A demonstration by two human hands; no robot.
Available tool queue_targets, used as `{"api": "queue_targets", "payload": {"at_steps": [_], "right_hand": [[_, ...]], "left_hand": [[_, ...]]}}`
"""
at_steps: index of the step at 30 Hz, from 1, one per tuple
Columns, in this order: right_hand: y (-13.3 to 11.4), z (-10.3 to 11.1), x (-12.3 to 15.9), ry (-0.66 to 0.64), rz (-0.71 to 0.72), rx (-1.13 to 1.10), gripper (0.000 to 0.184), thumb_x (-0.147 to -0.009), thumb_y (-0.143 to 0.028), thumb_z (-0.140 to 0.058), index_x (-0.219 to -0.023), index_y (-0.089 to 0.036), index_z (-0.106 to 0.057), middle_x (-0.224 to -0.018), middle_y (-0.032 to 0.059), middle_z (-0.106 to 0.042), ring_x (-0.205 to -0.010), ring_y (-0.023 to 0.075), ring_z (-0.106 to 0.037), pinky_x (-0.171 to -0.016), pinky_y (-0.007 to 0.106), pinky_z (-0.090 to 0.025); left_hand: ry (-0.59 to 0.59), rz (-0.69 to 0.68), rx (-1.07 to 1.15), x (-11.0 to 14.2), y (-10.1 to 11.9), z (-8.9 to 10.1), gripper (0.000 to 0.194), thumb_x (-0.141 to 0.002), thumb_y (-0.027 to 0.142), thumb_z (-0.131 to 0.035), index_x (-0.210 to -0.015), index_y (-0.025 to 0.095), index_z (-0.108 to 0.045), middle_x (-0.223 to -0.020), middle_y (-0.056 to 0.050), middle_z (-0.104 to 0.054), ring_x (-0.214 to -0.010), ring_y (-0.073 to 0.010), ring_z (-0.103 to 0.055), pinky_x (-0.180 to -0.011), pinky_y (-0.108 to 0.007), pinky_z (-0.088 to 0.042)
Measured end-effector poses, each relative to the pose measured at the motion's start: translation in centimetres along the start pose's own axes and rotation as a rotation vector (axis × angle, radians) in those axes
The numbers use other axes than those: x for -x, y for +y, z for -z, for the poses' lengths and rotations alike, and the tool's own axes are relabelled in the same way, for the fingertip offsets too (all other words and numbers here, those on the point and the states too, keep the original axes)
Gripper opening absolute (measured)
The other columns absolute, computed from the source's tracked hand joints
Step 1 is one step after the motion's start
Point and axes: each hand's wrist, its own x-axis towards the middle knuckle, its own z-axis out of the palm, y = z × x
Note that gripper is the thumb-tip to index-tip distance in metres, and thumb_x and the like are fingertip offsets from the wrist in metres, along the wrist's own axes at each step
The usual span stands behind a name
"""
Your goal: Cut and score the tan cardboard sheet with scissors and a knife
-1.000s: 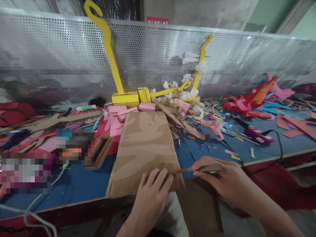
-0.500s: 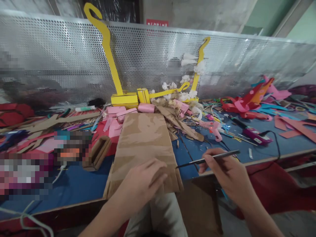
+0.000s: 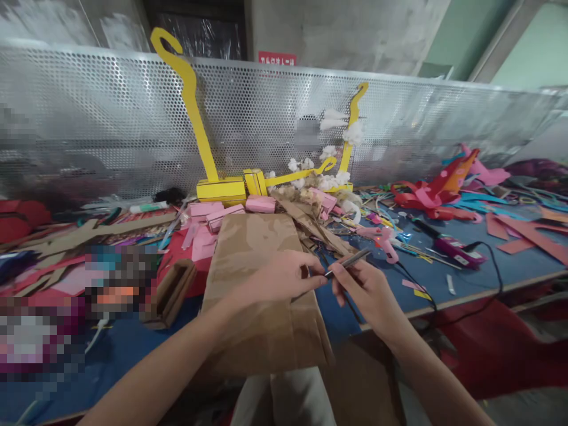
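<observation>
My right hand point(image 3: 366, 290) is closed round a slim dark pen-like tool point(image 3: 355, 258) with a silvery thin end; its exact kind is unclear. The thumb and fingertips of my left hand point(image 3: 286, 277) pinch together at the tool's thin tip, so both hands meet there. Beneath my left hand and forearm lies a large brown cardboard piece point(image 3: 255, 236), which hangs over the table's front edge above my lap. A small folded cardboard trough point(image 3: 171, 296) sits to the left of it.
Yellow hooked cardboard shapes point(image 3: 189, 94) stand against a perforated metal screen point(image 3: 266, 112). Pink blocks point(image 3: 261, 204), paper scraps and cardboard strips clutter the blue table point(image 3: 119, 361). A pink glue gun point(image 3: 384, 241) and a purple corded tool point(image 3: 459, 251) lie at right.
My left hand has risen off the cardboard's lower part and moved right to the tool's tip. My right hand has brought the tool left and up to meet it.
</observation>
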Motion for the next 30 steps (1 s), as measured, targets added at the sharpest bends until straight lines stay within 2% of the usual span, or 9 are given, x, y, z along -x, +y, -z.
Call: {"api": "queue_targets", "payload": {"at_steps": [3, 7, 11, 13, 16, 18, 21, 25, 30], "right_hand": [[0.2, -0.3, -0.6, -0.003, -0.002, -0.025, 0.038, -0.097, -0.052, -0.065, -0.079, -0.020, -0.058, -0.062, -0.0027, -0.064, -0.046, 0.0094, -0.057, -0.048, 0.023, -0.047], [0.3, -0.7, -0.8, -0.048, -0.009, -0.075, 0.040, -0.100, -0.059, -0.056, -0.088, -0.021, -0.057, -0.070, -0.0005, -0.068, -0.054, 0.0136, -0.064, -0.054, 0.027, -0.054], [-0.2, -0.2, -0.7, -0.130, -0.013, -0.035, 0.034, -0.096, -0.052, -0.066, -0.088, -0.020, -0.058, -0.070, -0.0009, -0.068, -0.056, 0.0134, -0.066, -0.057, 0.026, -0.054], [-0.3, 0.6, -0.4, -0.080, 0.003, 0.015, 0.031, -0.095, -0.049, -0.068, -0.088, -0.020, -0.061, -0.070, -0.0007, -0.069, -0.056, 0.0128, -0.067, -0.058, 0.025, -0.054], [0.1, 2.0, 0.7, 0.113, 0.035, 0.116, 0.031, -0.098, -0.049, -0.064, -0.094, -0.019, -0.068, -0.071, 0.0010, -0.072, -0.057, 0.0139, -0.069, -0.059, 0.025, -0.056], [0.4, 2.7, 1.7, 0.179, 0.029, 0.195, 0.031, -0.098, -0.049, -0.062, -0.098, -0.019, -0.071, -0.074, 0.0030, -0.075, -0.061, 0.0161, -0.073, -0.062, 0.025, -0.059], [0.5, 3.0, 3.3, 0.120, 0.000, 0.313, 0.032, -0.101, -0.049, -0.057, -0.101, -0.020, -0.072, -0.078, 0.0059, -0.079, -0.071, 0.0197, -0.079, -0.065, 0.025, -0.062], [0.0, 2.1, 4.5, 0.044, 0.061, 0.486, 0.022, -0.102, -0.041, -0.057, -0.104, -0.023, -0.071, -0.083, 0.0040, -0.081, -0.075, 0.0178, -0.080, -0.065, 0.021, -0.061], [-0.4, 0.1, 4.8, 0.027, 0.231, 0.618, 0.013, -0.102, -0.030, -0.057, -0.101, -0.026, -0.070, -0.077, -0.0023, -0.078, -0.067, 0.0111, -0.076, -0.063, 0.013, -0.056]], "left_hand": [[-0.005, -0.033, -0.001, -0.5, -0.2, 0.6, 0.026, -0.096, 0.037, -0.061, -0.096, 0.016, -0.075, -0.086, -0.003, -0.075, -0.075, -0.0160, -0.063, -0.067, -0.025, -0.045], [-0.076, -0.062, 0.006, -1.0, -0.4, 1.3, 0.034, -0.099, 0.045, -0.058, -0.092, 0.016, -0.075, -0.084, -0.003, -0.074, -0.074, -0.0161, -0.062, -0.066, -0.025, -0.044], [-0.161, -0.110, -0.066, -2.0, -1.0, 1.8, 0.041, -0.099, 0.052, -0.057, -0.091, 0.016, -0.074, -0.080, -0.001, -0.072, -0.071, -0.0144, -0.061, -0.061, -0.023, -0.042], [-0.190, -0.158, -0.132, -2.7, -1.7, 1.8, 0.042, -0.102, 0.052, -0.051, -0.103, 0.017, -0.073, -0.090, -0.001, -0.075, -0.077, -0.0141, -0.065, -0.065, -0.022, -0.045], [-0.174, -0.224, -0.337, -4.1, -3.4, 1.3, 0.043, -0.109, 0.045, -0.037, -0.120, 0.019, -0.069, -0.112, -0.003, -0.077, -0.094, -0.0149, -0.070, -0.079, -0.024, -0.050], [-0.150, -0.248, -0.452, -5.0, -4.7, 0.8, 0.039, -0.109, 0.040, -0.040, -0.115, 0.018, -0.072, -0.114, -0.007, -0.077, -0.103, -0.0190, -0.069, -0.091, -0.029, -0.048], [-0.133, -0.277, -0.539, -5.6, -6.3, 0.0, 0.031, -0.105, 0.037, -0.050, -0.102, 0.019, -0.076, -0.110, -0.010, -0.077, -0.113, -0.0248, -0.065, -0.101, -0.036, -0.044], [-0.132, -0.320, -0.624, -5.6, -7.4, -0.6, 0.027, -0.100, 0.041, -0.059, -0.096, 0.020, -0.075, -0.103, -0.010, -0.077, -0.109, -0.0262, -0.065, -0.100, -0.038, -0.042], [-0.120, -0.356, -0.700, -5.5, -8.0, -1.2, 0.032, -0.102, 0.042, -0.054, -0.089, 0.018, -0.071, -0.093, -0.010, -0.076, -0.097, -0.0269, -0.066, -0.097, -0.040, -0.042]]}}
